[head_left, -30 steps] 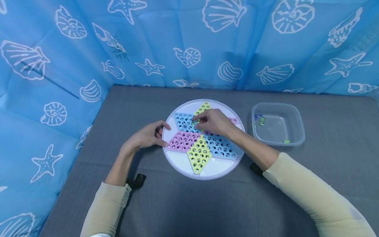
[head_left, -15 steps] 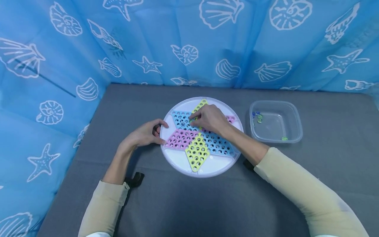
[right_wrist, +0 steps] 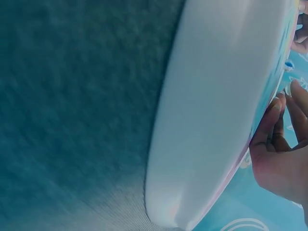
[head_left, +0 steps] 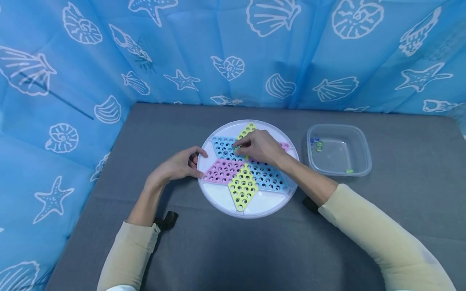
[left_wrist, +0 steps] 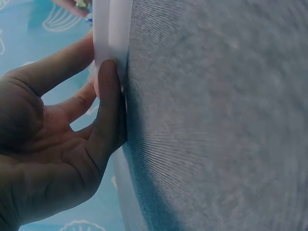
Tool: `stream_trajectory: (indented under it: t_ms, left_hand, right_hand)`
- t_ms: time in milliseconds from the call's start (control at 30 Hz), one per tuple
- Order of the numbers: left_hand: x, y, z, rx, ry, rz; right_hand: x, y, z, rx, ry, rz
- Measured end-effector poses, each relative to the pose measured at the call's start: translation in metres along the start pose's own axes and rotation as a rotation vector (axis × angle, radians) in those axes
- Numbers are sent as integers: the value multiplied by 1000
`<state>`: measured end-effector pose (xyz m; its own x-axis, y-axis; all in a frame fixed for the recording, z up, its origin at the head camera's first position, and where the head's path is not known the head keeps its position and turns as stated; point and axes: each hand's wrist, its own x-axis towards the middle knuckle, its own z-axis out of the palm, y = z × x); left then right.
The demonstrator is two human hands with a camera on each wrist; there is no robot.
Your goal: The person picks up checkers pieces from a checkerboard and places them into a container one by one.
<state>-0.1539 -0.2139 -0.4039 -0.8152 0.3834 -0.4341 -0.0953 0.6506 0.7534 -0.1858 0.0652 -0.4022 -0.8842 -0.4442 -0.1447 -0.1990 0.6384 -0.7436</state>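
A round white Chinese checkers board (head_left: pixel 262 206) with a blue, pink and yellow holed star lies in front of me in the head view. My left hand (head_left: pixel 180 163) holds its left rim, thumb and fingertips at the edge; the left wrist view shows the rim (left_wrist: pixel 108 38) against them. Over the upper-left blue section, my right hand (head_left: pixel 260 146) pinches a green marble (head_left: pixel 235 149) between thumb and fingertips, low over the holes. Left of it, a blue marble (head_left: pixel 225 153) sits in the same section. The right palm and forearm hide part of the star.
A clear plastic container (head_left: pixel 367 161) stands right of the board, with several blue and green marbles (head_left: pixel 319 146) inside. Grey cloth (head_left: pixel 233 246) covers the table. A blue curtain (head_left: pixel 251 52) with white shell prints hangs behind and at the left.
The whole head view has shifted slightly. Both hands keep their places on the board, the right fingers staying around the green marble over the blue section.
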Motion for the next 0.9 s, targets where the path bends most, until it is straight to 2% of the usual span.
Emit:
stream_trajectory:
  t_ms: [233,500,900]
  left_hand:
    - [0,2,0,-7,-21,2]
    - [1,2,-1,-6,-28,25]
    - [0,-2,-3,-10,-30,24]
  right_hand:
    - [-14,1,-3,36,2,-39]
    - [-39,1,-28,28,80,-109]
    - [-56,4,-39,30,111,-107]
